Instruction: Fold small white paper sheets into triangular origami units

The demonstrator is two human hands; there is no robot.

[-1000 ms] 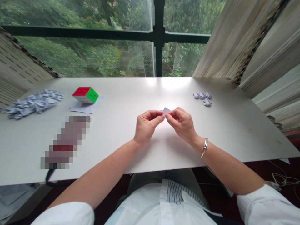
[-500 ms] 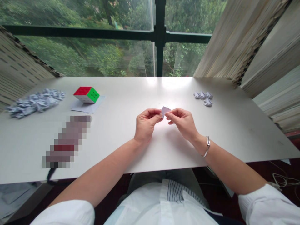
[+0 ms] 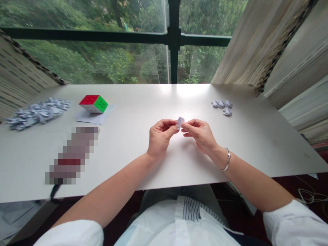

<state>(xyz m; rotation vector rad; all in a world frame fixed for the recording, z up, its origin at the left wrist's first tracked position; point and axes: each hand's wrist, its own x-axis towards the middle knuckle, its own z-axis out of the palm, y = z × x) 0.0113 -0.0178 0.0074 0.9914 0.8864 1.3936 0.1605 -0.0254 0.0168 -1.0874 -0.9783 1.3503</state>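
A small piece of folded white paper (image 3: 180, 121) is held up between my two hands, over the middle of the white table. My left hand (image 3: 160, 136) pinches its left side between thumb and fingers. From the right, the thumb and fingers of my right hand (image 3: 200, 134) close on its other edge. The fingertips hide the paper's lower part. Beyond my right hand lie several small folded paper pieces (image 3: 222, 105) in a tight group. A large heap of similar folded paper pieces (image 3: 38, 112) lies at the far left.
A puzzle cube (image 3: 93, 104) sits on white paper sheets (image 3: 89, 118) at the back left. Nearer on the left lies a blurred-out oblong object (image 3: 73, 153) with a black strap (image 3: 54, 191). The table (image 3: 123, 136) ends at a window, with curtains (image 3: 246, 44) on both sides.
The paper between my fingers has turned slightly and now shows a narrower, pointed shape. My hands have stayed almost in place.
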